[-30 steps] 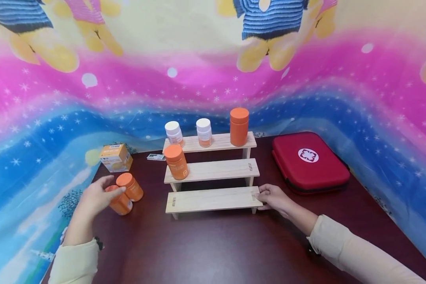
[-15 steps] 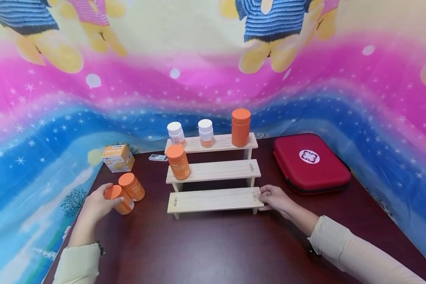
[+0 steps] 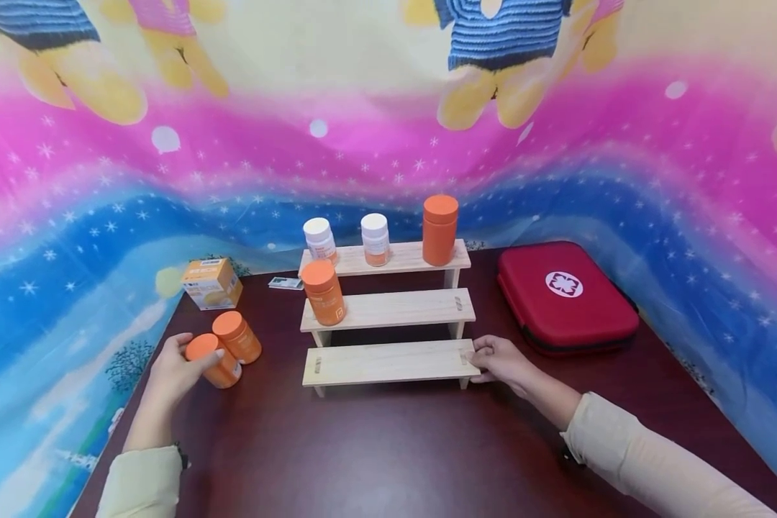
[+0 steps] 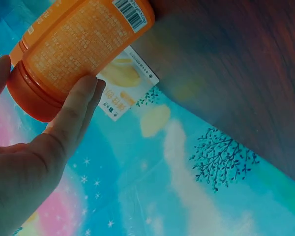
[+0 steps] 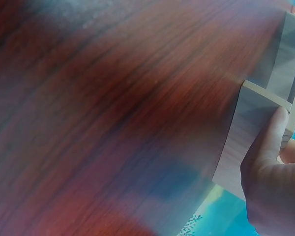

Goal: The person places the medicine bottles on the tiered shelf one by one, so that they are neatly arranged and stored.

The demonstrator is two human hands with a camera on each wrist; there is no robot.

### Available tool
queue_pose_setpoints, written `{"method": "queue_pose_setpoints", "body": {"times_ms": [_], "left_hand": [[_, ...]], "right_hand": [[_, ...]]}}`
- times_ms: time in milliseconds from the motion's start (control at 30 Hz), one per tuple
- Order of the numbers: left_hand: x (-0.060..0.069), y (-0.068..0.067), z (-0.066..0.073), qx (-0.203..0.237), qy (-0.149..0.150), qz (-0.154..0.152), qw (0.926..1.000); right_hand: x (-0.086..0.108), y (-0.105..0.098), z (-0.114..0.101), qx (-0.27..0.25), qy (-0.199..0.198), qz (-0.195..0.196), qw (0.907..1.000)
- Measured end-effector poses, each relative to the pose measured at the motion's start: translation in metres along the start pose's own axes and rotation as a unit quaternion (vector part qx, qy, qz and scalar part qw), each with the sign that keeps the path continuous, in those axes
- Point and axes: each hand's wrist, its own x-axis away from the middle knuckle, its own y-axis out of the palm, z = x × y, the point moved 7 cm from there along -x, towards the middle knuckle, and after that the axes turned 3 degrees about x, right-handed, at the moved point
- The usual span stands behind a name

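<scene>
At the table's left, my left hand [image 3: 170, 370] holds an orange pill bottle [image 3: 219, 370] between thumb and fingers. In the left wrist view, the fingers lie along one side of this bottle [image 4: 78, 54] near its cap, with the thumb opposite. Touching or close beside it stands a second orange bottle [image 3: 239, 339]. My right hand [image 3: 501, 365] pinches the right end of the lowest step of a three-step wooden rack [image 3: 388, 363]; the right wrist view shows the thumb on the step's end panel [image 5: 250, 128].
On the middle step stands an orange bottle [image 3: 324, 295]. The top step bears two white bottles [image 3: 375, 241] and a taller orange bottle [image 3: 439, 234]. A yellow-white box [image 3: 211, 284] and a small flat packet [image 3: 285, 283] lie back left; a red case [image 3: 566, 295] lies right.
My left hand has lowered around the nearer orange bottle, its thumb and fingers now closer about the cap. The right hand stays on the rack's lowest step.
</scene>
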Motion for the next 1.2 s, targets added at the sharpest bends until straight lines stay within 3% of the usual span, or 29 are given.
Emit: {"method": "queue_pose_setpoints", "body": {"times_ms": [300, 433, 733, 967, 1200], "left_hand": [[0.003, -0.003, -0.002, -0.011, -0.008, 0.005, 0.9999], [0.007, -0.005, 0.005, -0.008, 0.008, 0.007, 0.9999], [0.018, -0.009, 0.045, -0.031, 0.087, 0.014, 0.9956], [0.038, -0.01, 0.077, -0.037, 0.14, 0.016, 0.9894], [0.061, -0.002, 0.109, -0.005, 0.187, -0.006, 0.9824]], "right_hand": [[0.0, 0.001, -0.002, 0.002, 0.009, 0.001, 1.0], [-0.001, 0.0, -0.003, 0.005, 0.006, 0.004, 1.0], [0.0, 0.0, -0.003, 0.001, 0.0, -0.001, 1.0], [0.0, 0.0, -0.004, -0.005, 0.002, -0.002, 1.0], [0.001, 0.0, -0.006, -0.006, -0.009, -0.008, 0.9999]]}}
